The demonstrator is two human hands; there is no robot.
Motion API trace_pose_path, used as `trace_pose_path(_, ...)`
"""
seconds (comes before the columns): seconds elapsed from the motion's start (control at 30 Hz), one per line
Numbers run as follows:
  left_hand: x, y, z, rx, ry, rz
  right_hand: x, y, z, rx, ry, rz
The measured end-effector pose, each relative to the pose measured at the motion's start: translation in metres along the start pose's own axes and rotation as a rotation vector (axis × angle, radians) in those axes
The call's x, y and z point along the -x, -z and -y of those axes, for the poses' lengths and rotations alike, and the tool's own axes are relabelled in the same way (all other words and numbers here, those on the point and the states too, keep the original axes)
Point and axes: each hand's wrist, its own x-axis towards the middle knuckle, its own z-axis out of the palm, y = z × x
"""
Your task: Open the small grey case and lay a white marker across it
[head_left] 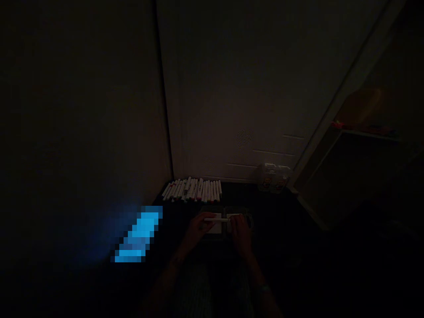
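Both hands meet over a pale pad (221, 226): the left hand (198, 229) and right hand (240, 232) each pinch an end of one white marker (218, 219), held level. At 12 o'clock, a row of markers (192, 190) lies untouched; a small box (272, 177) sits at 1 o'clock.

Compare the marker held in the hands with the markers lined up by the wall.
The held marker lies crosswise, left to right; the row of markers points roughly toward the wall. The held marker is alone, with the left hand and right hand at its ends; the row lies untouched, packed side by side on the dark floor. Both look like pale, slim barrels; the dim light hides cap colours.
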Motion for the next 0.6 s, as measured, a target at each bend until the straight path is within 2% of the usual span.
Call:
trace_pose_path(0.3, 0.001, 0.000, -0.004, -0.042, 0.093, 0.006, 0.000, 0.001, 0.000, -0.048, -0.038, -0.038)
trace_pose_path(0.6, 0.001, 0.004, 0.010, -0.111, 0.171, -0.007, -0.001, 0.002, 0.003, -0.086, -0.054, -0.031)
